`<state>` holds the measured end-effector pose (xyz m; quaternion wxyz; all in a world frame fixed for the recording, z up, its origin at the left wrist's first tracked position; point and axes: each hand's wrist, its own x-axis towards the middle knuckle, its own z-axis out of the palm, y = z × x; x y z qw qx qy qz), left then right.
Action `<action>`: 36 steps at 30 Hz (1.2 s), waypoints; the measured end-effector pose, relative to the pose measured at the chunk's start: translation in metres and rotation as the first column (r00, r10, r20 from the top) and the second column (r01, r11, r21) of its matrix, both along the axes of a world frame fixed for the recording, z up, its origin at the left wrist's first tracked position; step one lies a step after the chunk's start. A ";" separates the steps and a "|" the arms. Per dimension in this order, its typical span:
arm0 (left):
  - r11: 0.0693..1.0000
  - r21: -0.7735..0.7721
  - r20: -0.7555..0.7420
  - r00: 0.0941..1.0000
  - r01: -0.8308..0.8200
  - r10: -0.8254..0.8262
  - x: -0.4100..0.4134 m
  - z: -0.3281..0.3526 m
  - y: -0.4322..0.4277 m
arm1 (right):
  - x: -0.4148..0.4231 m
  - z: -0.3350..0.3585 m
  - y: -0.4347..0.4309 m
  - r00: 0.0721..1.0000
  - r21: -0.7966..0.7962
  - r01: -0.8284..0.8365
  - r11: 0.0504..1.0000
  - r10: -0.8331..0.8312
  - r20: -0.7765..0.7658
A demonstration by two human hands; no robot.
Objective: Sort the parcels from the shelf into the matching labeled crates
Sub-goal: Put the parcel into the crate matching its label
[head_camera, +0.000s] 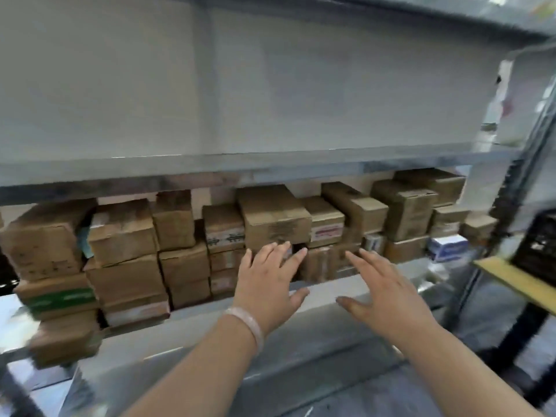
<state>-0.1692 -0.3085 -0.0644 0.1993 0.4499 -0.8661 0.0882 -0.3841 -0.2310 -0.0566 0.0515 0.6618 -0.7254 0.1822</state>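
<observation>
Whole frame is motion-blurred, so print and labels on the parcels can't be read. The far-left stack is smeared and cut off by the frame edge. A box w/ green tape sits low in that stack. At the far right, a dark crate on a yellow-topped stand is only partly in frame, and any label on it is out of sight. A blue-and-white box at the right end of the row is too blurry to identify. Back rows of boxes are hidden behind the front ones.

The parcels, brown cardboard, fill the lower level of the metal shelf, stacked two or three high. The level above shows only bare wall.

Both arms reach fwd side by side toward the middle of the row. Left hand is palm-down w/ fingers straight and spread, a pale bracelet on its wrist. Its fingertips are at the bottom edge of the big centre box; can't tell if they touch. Right hand is just right of it, fingers extended and splayed, thumb out toward the left hand, holding nothing. The two hands are near each other but apart.
</observation>
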 end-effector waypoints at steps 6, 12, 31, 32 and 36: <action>0.974 -0.015 0.047 0.973 0.225 -0.224 -0.144 -0.001 0.005 | -0.120 -0.005 0.052 0.979 0.060 0.201 0.978 -0.203 0.023; 0.922 -0.001 0.039 0.922 0.387 -0.386 -0.263 -0.009 -0.013 | -0.210 -0.020 0.066 0.933 0.082 0.351 0.933 -0.355 0.049; 0.795 0.162 -0.065 0.810 0.585 -0.583 -0.592 -0.036 -0.156 | -0.484 -0.024 -0.045 0.830 0.078 0.553 0.829 -0.557 0.029; 0.799 0.173 -0.076 0.817 0.575 -0.572 -0.606 -0.037 -0.162 | -0.500 -0.023 -0.050 0.832 0.078 0.550 0.832 -0.554 0.035; 0.829 0.196 -0.115 0.852 0.524 -0.511 -0.666 -0.045 -0.186 | -0.570 -0.026 -0.081 0.869 0.072 0.489 0.869 -0.492 0.043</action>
